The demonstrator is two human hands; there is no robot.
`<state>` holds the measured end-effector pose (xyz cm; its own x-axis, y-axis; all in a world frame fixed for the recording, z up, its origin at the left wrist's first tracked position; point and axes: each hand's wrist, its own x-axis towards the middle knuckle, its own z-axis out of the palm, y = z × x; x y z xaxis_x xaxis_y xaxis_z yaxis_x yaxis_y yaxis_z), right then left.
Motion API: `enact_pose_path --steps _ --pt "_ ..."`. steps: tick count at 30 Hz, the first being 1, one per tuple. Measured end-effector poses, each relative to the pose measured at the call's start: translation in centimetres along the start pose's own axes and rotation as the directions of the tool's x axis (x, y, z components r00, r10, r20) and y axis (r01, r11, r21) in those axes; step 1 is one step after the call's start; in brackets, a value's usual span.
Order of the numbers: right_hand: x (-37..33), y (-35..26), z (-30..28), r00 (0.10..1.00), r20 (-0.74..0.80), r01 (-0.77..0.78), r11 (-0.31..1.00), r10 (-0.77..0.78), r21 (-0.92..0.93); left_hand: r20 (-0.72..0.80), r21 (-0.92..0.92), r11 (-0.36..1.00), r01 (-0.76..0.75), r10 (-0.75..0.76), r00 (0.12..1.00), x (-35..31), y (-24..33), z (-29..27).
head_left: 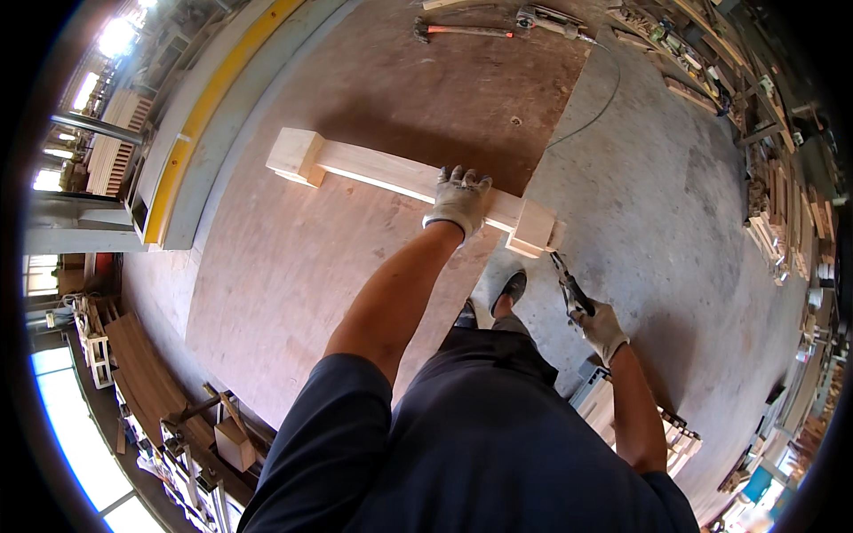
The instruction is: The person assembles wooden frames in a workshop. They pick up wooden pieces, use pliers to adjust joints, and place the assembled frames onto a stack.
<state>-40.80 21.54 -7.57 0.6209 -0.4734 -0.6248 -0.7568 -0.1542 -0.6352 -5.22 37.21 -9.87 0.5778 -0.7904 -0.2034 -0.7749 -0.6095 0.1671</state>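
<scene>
A pale wooden beam (pixel 382 169) lies across the brown board in front of me, with a thicker block at each end. My left hand (pixel 459 199), in a whitish work glove, grips the beam right of its middle, fingers over the far edge. Also gloved, my right hand (pixel 601 330) is closed round a dark, long, narrow tool (pixel 574 289). The tool's tip points at the beam's right end block (pixel 533 228); whether they touch, I cannot tell. The tool's exact kind is not clear.
A brown board (pixel 267 293) covers part of the grey concrete floor (pixel 675 231). On its far side lie a hammer (pixel 466 32) and a power tool (pixel 551 19) with a thin hose. A yellow-striped beam (pixel 200 120) runs at left. Lumber (pixel 777 213) is stacked at right.
</scene>
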Motion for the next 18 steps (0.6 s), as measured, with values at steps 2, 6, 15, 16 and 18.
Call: enact_pose_path --steps 2,6,15,16,18 --pt "-0.4 0.5 0.9 0.998 0.031 -0.055 0.996 0.053 0.072 -0.007 0.010 1.000 -0.001 0.001 1.000 0.0 -0.2 0.2" --pt "-0.3 4.4 3.2 0.992 0.046 -0.126 0.969 0.119 0.213 0.027 0.031 0.999 -0.032 0.032 0.999 0.2 0.1 -0.8" --pt "-2.3 1.7 3.4 0.974 0.128 -0.200 0.975 0.186 0.100 0.319 0.132 0.975 -0.177 0.127 0.939 -2.7 0.0 -3.6" --pt "-2.6 1.4 3.4 0.973 0.132 -0.194 0.980 0.188 0.035 0.401 0.158 0.969 -0.192 0.115 0.909 -3.1 0.4 -4.9" --pt "-3.2 2.0 3.8 0.977 0.141 -0.155 0.987 0.160 -0.049 0.549 0.165 0.963 -0.211 0.088 0.831 -3.5 -0.3 -7.1"
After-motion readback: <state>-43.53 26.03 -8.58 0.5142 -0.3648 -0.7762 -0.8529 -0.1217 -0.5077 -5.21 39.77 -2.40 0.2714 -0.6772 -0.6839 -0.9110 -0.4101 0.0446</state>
